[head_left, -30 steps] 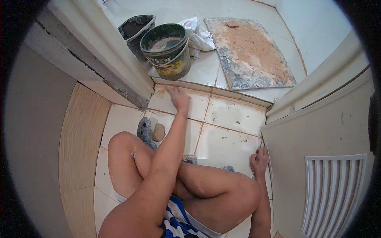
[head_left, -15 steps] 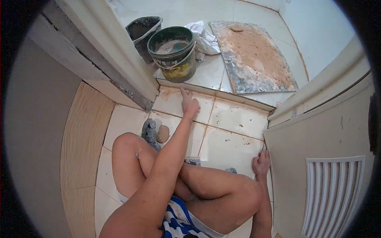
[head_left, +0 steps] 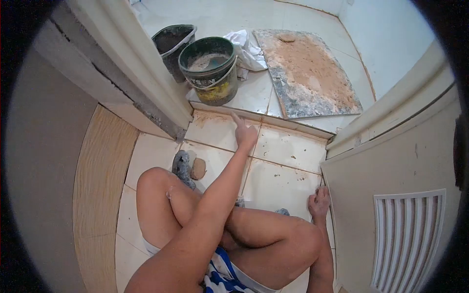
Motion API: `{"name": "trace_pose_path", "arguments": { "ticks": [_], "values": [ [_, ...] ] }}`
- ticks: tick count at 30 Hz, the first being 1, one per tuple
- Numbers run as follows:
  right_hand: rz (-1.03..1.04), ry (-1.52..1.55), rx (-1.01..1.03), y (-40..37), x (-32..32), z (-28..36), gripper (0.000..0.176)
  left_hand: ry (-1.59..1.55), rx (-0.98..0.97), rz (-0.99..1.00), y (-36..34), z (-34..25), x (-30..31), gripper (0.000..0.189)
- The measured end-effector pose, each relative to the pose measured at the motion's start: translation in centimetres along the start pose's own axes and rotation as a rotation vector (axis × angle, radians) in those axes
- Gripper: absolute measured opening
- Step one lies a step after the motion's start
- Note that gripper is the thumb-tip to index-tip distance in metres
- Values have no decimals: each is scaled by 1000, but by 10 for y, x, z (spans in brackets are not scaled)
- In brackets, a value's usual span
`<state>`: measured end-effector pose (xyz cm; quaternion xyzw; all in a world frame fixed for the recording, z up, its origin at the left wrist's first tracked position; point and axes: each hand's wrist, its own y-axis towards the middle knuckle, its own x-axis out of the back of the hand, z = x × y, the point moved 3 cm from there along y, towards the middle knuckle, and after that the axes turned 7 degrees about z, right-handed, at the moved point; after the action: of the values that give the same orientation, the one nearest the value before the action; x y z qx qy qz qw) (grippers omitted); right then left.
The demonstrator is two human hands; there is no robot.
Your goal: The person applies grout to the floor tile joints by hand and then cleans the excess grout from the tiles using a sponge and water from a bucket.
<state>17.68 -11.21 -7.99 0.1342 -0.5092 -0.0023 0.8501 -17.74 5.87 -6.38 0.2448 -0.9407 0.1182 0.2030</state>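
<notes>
I am crouched on pale floor tiles (head_left: 288,146) smeared with brownish residue. My left hand (head_left: 245,133) reaches forward over my knee. Its index finger is stretched out and touches the tile next to the raised threshold strip (head_left: 293,124); the other fingers are curled and the hand holds nothing. At the right, my right hand (head_left: 319,199) rests on the floor beside the door's bottom edge, also holding nothing. Left of my left arm, a brown sponge-like lump (head_left: 198,169) and a grey rag (head_left: 181,165) lie on a tile.
Beyond the threshold stand a green bucket (head_left: 209,71) of grey mix, a dark bucket (head_left: 172,43), a white cloth (head_left: 246,48) and a mortar-stained board (head_left: 308,73). A door frame (head_left: 132,73) rises at left. A door with a vent (head_left: 409,237) closes the right side.
My left hand slid right along the threshold, from the left tile toward the joint between tiles, and went from flat to one pointing finger. My right hand stayed put.
</notes>
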Motion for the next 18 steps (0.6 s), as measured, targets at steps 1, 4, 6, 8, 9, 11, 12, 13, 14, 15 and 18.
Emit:
{"name": "trace_pose_path", "arguments": {
  "ticks": [1,4,6,8,9,11,12,13,14,15,18],
  "values": [
    [26,-7,-12,-1,-1,-2,18,68,-78,-38,2,8,4,93],
    [31,-2,-68,-6,-2,-4,21,199,-164,-170,40,46,50,83],
    [51,22,-91,-5,-3,-5,25,261,-46,-214,65,56,72,74],
    [76,36,-118,-5,-2,-2,26,325,41,-191,67,52,61,66],
    [93,43,-136,-4,0,-2,27,338,67,-159,55,35,45,63],
    [74,18,-115,-4,-5,-8,26,326,92,-72,21,1,2,55],
    [62,-3,-90,-6,-7,-11,26,290,84,-32,6,-8,-24,51],
    [68,-6,-91,-7,-6,-11,26,211,49,28,-10,-15,-50,47],
    [64,-13,-89,-7,-5,-10,27,147,17,86,-25,-21,-70,43],
    [58,-18,-86,-6,-5,-8,27,122,-16,150,-42,-31,-80,39],
    [36,-16,-76,-5,-4,-7,28,94,-231,247,-72,-41,-68,30]
  ]
}}
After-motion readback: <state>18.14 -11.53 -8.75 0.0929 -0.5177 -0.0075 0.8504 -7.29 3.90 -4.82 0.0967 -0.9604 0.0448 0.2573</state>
